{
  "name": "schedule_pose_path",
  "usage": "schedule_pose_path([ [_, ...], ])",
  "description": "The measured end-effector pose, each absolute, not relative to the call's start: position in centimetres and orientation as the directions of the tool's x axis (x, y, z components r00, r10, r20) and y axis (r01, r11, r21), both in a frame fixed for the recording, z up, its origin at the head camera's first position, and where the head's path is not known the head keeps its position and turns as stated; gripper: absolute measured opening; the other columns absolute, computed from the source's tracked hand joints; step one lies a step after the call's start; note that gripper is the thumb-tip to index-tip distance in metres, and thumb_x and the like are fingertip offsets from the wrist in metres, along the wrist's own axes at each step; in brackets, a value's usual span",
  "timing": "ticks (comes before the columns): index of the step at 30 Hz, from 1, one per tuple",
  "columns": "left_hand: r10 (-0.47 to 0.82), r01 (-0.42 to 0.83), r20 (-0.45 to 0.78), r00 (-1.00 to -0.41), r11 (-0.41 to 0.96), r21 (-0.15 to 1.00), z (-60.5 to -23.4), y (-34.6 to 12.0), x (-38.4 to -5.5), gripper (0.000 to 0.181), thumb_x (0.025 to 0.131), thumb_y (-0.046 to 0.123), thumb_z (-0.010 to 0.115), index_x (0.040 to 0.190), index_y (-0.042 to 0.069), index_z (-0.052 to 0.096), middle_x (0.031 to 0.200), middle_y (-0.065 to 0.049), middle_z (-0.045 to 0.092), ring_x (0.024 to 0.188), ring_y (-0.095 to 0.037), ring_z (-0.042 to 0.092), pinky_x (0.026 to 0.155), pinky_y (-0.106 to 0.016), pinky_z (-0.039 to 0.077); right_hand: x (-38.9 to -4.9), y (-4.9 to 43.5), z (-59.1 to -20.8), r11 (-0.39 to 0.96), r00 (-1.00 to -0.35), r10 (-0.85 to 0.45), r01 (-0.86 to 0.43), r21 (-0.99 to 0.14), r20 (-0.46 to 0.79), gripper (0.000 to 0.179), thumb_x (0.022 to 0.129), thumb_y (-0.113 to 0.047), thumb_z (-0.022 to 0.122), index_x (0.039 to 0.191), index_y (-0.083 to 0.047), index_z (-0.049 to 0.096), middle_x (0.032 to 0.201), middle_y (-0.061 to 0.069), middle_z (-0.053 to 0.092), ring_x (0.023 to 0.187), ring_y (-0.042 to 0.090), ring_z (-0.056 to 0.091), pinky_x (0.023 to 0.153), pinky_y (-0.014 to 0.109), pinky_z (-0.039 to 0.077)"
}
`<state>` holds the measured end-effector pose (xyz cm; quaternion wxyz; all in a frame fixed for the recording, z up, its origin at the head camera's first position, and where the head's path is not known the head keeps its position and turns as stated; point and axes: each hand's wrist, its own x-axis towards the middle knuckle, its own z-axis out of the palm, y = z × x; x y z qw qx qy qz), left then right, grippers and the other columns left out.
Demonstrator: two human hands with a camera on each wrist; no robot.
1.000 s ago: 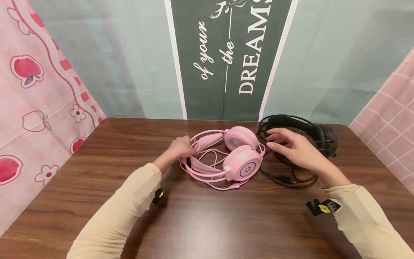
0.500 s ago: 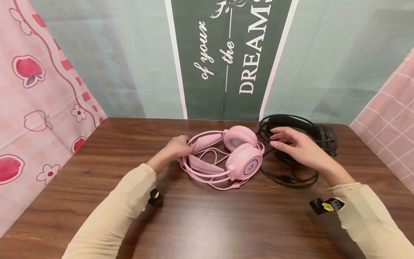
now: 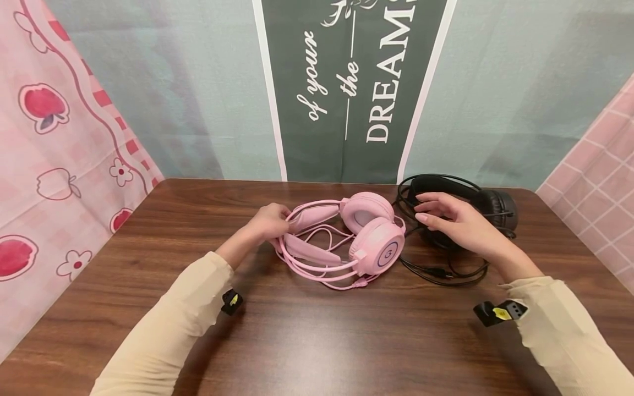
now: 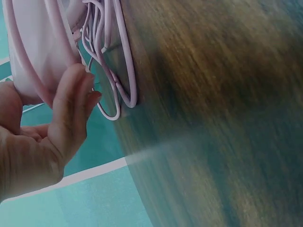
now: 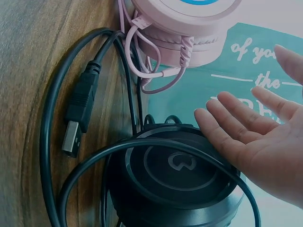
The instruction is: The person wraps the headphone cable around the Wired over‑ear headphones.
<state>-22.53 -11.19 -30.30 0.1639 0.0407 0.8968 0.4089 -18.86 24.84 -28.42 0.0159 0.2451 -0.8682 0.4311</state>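
Note:
Pink headphones lie on the wooden table in the head view, ear cups toward the right and headband toward the left. My left hand grips the headband end; in the left wrist view its fingers curl round the pink band. Pink cable loops hang beside it. My right hand hovers over the black headphones with relaxed fingers and holds nothing. In the right wrist view this hand is spread beside the black ear cup.
A black cable with a USB plug is coiled in front of the black headphones. The brown table meets a grey-green cloth backdrop with lettering. Pink patterned cloth hangs at the left, pink tile-patterned cloth at the right.
My left hand has shifted slightly left, and the pink headband has tilted a little with it; the near ear cup has turned slightly. My right hand has drifted slightly right.

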Motion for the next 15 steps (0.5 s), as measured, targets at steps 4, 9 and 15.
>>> schedule_pose_path([
  [4,0.215,-0.076,-0.262,-0.941,0.619,0.781,-30.33,-11.34,-22.53,0.035,0.080,-0.002,0.057,0.114,-0.009,0.051,0.098,-0.024,0.052,0.046,-0.016,0.058,0.045,-0.030,0.055,-18.94,24.89,-28.34,0.530,-0.883,-0.408,-0.437,-0.726,0.233,0.038,0.091,-0.010,0.055,0.126,0.001,0.046,0.111,0.022,0.058,0.094,-0.002,0.055,0.070,0.016,0.051],
  [9,0.212,-0.050,-0.227,-0.950,0.617,0.786,-30.19,-11.36,-22.28,0.037,0.079,-0.003,0.060,0.114,-0.008,0.052,0.097,-0.024,0.054,0.044,-0.016,0.058,0.046,-0.031,0.055,-19.00,25.13,-28.15,0.539,-0.883,-0.416,-0.433,-0.722,0.218,0.038,0.092,-0.013,0.055,0.126,0.001,0.046,0.113,0.022,0.057,0.096,-0.003,0.054,0.073,0.014,0.050],
  [15,0.174,0.001,-0.143,-0.974,0.638,0.770,-29.77,-11.38,-21.81,0.038,0.076,-0.003,0.062,0.114,-0.005,0.057,0.089,-0.023,0.058,0.042,-0.013,0.056,0.048,-0.038,0.055,-19.21,25.49,-28.04,0.521,-0.884,-0.420,-0.418,-0.744,0.203,0.037,0.092,-0.014,0.055,0.124,0.001,0.047,0.114,0.018,0.057,0.097,-0.001,0.056,0.073,0.016,0.051],
])
